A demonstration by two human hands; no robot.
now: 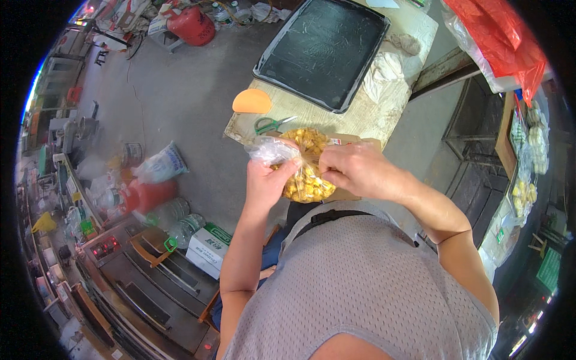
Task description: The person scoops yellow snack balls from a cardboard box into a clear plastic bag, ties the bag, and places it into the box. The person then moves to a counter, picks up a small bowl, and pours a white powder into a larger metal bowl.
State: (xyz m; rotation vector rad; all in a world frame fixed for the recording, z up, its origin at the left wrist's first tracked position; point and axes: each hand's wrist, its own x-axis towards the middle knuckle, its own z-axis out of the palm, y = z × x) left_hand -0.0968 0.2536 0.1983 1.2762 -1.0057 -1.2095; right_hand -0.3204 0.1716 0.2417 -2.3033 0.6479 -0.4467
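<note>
A clear plastic bag (pixel 310 186) full of yellow, chunky pieces is in front of my waist, at the near edge of the table. My left hand (pixel 270 180) grips the gathered plastic at its left, thumb pressed on top. Curled at the opposite side, my right hand (pixel 353 168) pinches the plastic; its fingertips are partly hidden. Brown cardboard (pixel 371 143) shows under and behind the bag. Scissors with green handles (pixel 266 126) lie just beyond my left hand, near an orange dough scraper (pixel 252 101).
A black baking tray (pixel 321 49) covers much of the wooden table (pixel 382 114), with a white cloth (pixel 382 74) beside it. Red plastic bags (pixel 499 36) hang at the upper right. On the left are a red gas cylinder (pixel 193 27), large clear bottles (pixel 186 227) and a white carton (pixel 208 252).
</note>
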